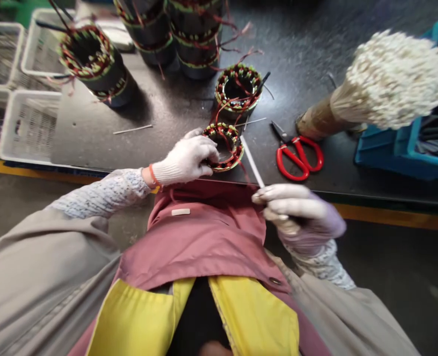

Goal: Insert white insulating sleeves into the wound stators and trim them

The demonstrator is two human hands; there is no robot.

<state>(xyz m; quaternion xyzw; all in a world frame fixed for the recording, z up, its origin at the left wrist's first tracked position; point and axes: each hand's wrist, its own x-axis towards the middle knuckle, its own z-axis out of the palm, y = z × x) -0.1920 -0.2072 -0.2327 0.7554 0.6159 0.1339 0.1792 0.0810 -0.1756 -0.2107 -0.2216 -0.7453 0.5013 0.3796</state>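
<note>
White knit cotton covers the left hand [184, 159], curled closely around the near rim of a wound motor stator [224, 147] at a dark workbench [92, 141], in this head-worn view. The ring's red and green windings sit against the glove's fingertips, with its hollow turned upward. The right hand [296, 213], in a pale lilac glove, pinches a white rod [252, 163] in a narrow grip at the bench edge. The rod's long axis runs up and away from the fingers, ending just beside the stator's right side, and a red lead wire [244, 168] trails from the ring across that gap. The left hand is the nearer to the stator. Right of the rod lie red-handled scissors [297, 158], with a bundle of white-tipped sticks [389, 81] and a blue crate [400, 153] farther out. Directly ahead stands a second wound stator [238, 89], while white plastic baskets [29, 128] sit left of the left hand.
</note>
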